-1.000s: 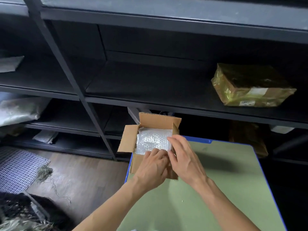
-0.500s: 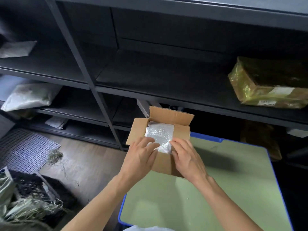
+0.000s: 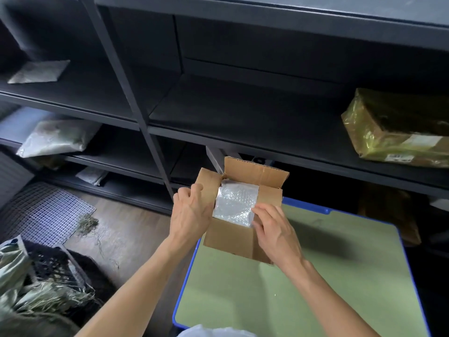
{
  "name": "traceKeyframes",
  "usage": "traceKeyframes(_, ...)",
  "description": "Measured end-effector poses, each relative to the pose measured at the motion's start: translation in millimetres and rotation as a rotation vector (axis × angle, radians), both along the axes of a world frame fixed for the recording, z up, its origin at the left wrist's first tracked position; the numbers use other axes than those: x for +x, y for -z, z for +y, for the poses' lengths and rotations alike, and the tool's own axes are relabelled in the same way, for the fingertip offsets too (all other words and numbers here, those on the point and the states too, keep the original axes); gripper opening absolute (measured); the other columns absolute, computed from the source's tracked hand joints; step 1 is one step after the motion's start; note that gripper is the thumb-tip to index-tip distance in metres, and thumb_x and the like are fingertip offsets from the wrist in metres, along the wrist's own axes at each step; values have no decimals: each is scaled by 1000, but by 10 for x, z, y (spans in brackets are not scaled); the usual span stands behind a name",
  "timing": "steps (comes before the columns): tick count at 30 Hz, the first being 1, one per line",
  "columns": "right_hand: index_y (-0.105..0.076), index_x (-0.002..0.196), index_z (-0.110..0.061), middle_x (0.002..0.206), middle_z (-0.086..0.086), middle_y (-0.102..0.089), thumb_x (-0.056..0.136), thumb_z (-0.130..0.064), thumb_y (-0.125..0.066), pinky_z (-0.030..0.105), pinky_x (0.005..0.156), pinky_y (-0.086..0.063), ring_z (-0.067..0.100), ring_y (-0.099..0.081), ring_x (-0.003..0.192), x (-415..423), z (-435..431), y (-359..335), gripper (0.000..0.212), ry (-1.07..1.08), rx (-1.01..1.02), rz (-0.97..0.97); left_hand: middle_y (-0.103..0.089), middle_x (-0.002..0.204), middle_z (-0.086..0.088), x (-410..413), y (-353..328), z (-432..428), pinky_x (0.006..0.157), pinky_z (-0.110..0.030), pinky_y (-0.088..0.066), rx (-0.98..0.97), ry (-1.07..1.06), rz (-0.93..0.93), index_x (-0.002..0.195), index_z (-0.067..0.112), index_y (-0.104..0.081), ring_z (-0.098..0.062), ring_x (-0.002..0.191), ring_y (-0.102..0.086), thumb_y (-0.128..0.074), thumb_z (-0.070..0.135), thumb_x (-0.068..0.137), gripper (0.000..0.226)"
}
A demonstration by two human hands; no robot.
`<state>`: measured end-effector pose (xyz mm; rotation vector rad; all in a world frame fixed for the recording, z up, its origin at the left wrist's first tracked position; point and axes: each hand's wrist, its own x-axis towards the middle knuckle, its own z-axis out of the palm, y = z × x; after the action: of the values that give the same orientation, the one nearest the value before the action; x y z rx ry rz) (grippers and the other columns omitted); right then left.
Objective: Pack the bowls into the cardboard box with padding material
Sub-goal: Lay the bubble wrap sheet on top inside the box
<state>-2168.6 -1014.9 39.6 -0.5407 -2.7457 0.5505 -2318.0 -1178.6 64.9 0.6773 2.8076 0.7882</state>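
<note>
Box (image 3: 228, 237) on far left corner of table (image 3: 315, 276): standing with top open, back flap upright, side flaps raised. Noting table top as green with a blue rim.

Seeing wrap (image 3: 235, 203), clear and bubbled, lying flat across the opening and filling it edge to edge. Finding whatever lies beneath it hidden.

Watching left hand (image 3: 192, 212) gripping the left flap, fingers curling over its outer edge.

Watching right hand (image 3: 274, 232) lying over the near right corner of box, fingertips touching the near right edge of wrap. Not managing to tell whether pinching wrap or merely resting on it.

Reading no print on box itself.

Noting dark shelf (image 3: 243, 113) behind table, with parcel (image 3: 398, 127) in yellowish film lying at its right end, well apart from box.

Spotting two pale labels on parcel:
- Finding big label (image 3: 424, 141) too blurred for making out any writing.
- Finding small label (image 3: 398, 158) carrying dark print, too small for reading.

Noting pale bags (image 3: 58, 137) lying on the left shelves, with no legible marking on any.

Seeing white mesh mat (image 3: 41, 212) lying on the wooden floor (image 3: 136, 239) left of table.

Seeing black crate (image 3: 53, 266) near it at lower left, with hay (image 3: 48, 295) spilling around it.
</note>
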Motion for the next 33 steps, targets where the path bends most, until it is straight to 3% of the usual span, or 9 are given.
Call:
traceKeyframes(4,-64,99,-16,104,-11,-61,87,-3,-66,29,76,-50,19,-54,96,14,-15,-18,18,-21,-26,81,-47,113,-1,172,-241,130,80,-35,-45,145,112,158,122,12,-53,-23,100,-47,-58,18,94,30)
traceKeyframes(9,-62,108,-20,113,-15,-58,94,-13,-61,26,77,-50,14,-53,103,54,29,-6,16,-36,-37,49,-51,125,0,486,40,374,88,-36,-45,66,360,180,122,19,-55,-23,105,-50,-53,31,93,32)
traceKeyframes(14,-63,123,-18,135,-17,-53,94,-12,-58,23,89,-48,8,-47,122,141,32,-7,30,-12,-107,17,-49,131,3,601,183,566,92,-32,-42,-19,423,216,126,31,-53,-19,109,-48,-45,36,95,33)
traceKeyframes(23,-65,121,-15,121,-9,-60,98,-15,-56,35,89,-52,15,-53,108,155,275,-149,24,-17,-40,27,-48,126,3,482,256,628,92,-36,-43,-12,450,162,126,30,-55,-21,109,-47,-55,44,93,36)
traceKeyframes(28,-61,129,-12,129,-2,-57,96,-13,-58,32,89,-51,19,-50,116,-184,601,-553,33,51,88,112,-50,125,1,523,232,558,86,-34,-43,-31,487,235,128,29,-52,-22,106,-49,-53,37,95,34)
traceKeyframes(33,-44,147,-13,144,2,-49,98,-25,-56,36,101,-44,22,-40,132,-465,766,-593,51,56,141,-107,-45,137,-1,522,271,479,88,-34,-42,-48,518,235,131,27,-51,-23,111,-49,-45,36,99,33)
